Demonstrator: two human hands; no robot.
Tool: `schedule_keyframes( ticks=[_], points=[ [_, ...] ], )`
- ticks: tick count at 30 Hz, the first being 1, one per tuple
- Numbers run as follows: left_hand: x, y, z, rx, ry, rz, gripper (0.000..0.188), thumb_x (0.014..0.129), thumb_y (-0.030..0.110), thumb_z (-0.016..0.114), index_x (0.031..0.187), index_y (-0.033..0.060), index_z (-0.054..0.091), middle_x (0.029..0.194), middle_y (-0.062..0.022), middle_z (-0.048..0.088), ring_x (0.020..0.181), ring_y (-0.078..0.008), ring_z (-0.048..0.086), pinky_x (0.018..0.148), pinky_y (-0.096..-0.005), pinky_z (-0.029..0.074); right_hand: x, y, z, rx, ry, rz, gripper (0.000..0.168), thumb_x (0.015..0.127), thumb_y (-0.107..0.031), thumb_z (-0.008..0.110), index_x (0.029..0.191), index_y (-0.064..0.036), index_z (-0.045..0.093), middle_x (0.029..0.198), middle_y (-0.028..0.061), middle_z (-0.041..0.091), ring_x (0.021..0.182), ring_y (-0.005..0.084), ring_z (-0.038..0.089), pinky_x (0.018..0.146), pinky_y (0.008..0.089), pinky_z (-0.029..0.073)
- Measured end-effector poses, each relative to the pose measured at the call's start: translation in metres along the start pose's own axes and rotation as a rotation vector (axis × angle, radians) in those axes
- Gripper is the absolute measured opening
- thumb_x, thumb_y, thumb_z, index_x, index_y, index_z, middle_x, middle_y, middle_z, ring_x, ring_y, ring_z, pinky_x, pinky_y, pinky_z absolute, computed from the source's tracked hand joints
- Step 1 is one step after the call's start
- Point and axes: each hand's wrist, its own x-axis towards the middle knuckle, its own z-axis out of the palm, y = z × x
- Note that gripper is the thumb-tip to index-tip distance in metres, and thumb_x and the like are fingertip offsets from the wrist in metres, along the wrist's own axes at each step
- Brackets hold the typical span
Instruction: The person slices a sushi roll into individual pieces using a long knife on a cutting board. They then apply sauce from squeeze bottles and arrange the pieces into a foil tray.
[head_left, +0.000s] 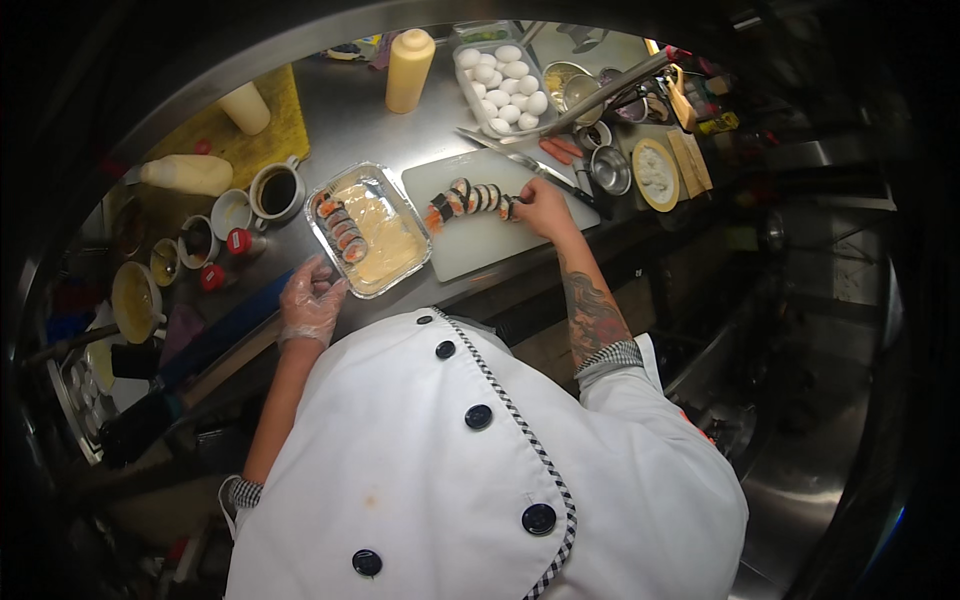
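Note:
My left hand (311, 300), in a clear plastic glove, is at the near left corner of a foil tray (384, 281); whether it grips the rim I cannot tell. Inside the tray a row of sushi roll slices (342, 231) lies along the left side, beside a pale, creamy-looking layer. My bare right hand (536, 210) has its fingertips on the right end piece of a cut sushi roll (474, 198). That roll lies in slices across a white cutting board (480, 251), with orange filling spilling from its left end. A kitchen knife (525, 160) rests along the board's far right edge.
Behind the board stands a plastic container of eggs (480, 112). A squeeze bottle (409, 71) stands on the steel counter. Left of the tray are a cup of dark liquid (277, 191) and red-capped jars (244, 241). A metal bowl (610, 170) and a dish of white food (655, 176) are right.

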Motion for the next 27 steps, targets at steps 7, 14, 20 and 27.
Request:
schedule_keyframes(
  ticks=[7, 14, 20, 27],
  points=[
    [0.001, -0.001, -0.002, 0.108, -0.064, 0.001, 0.068, 0.091, 0.015, 0.096, 0.152, 0.0037, 0.069, 0.125, -0.0149, 0.08, 0.099, -0.0176, 0.075, 0.092, -0.0367, 0.065, -0.026, 0.018, -0.018, 0.394, 0.068, 0.055, 0.044, 0.088, -0.018, 0.088, 0.126, 0.001, 0.076, 0.1, 0.0093, 0.08, 0.089, 0.0194, 0.076, 0.079, 0.0336, 0.059],
    [-0.005, 0.008, -0.006, 0.106, -0.059, -0.001, 0.065, 0.09, 0.021, 0.098, 0.147, 0.0069, 0.072, 0.12, -0.0113, 0.08, 0.099, -0.0229, 0.076, 0.093, -0.0398, 0.065, -0.076, -0.109, 0.02, 0.769, -0.291, -0.144, 0.031, 0.101, -0.015, 0.087, 0.127, -0.003, 0.075, 0.107, 0.0038, 0.081, 0.095, 0.0111, 0.077, 0.077, 0.0266, 0.059],
    [-0.008, 0.005, -0.005, 0.065, -0.076, 0.005, 0.065, 0.09, 0.017, 0.097, 0.149, 0.0066, 0.072, 0.123, -0.0117, 0.081, 0.101, -0.0193, 0.076, 0.094, -0.0378, 0.065, -0.092, -0.171, 0.131, 0.531, -0.298, -0.257, 0.039, 0.092, -0.026, 0.098, 0.113, 0.001, 0.08, 0.096, 0.008, 0.078, 0.088, 0.0177, 0.073, 0.082, 0.035, 0.061],
    [-0.015, -0.002, -0.017, 0.133, -0.093, 0.032, 0.065, 0.091, 0.017, 0.096, 0.15, 0.0081, 0.071, 0.124, -0.0122, 0.081, 0.102, -0.0224, 0.078, 0.095, -0.0396, 0.065, -0.091, -0.182, 0.163, 0.405, -0.282, -0.366, 0.035, 0.092, -0.025, 0.096, 0.114, -0.002, 0.081, 0.102, 0.0154, 0.081, 0.092, 0.0284, 0.078, 0.085, 0.0414, 0.062]
  ],
)
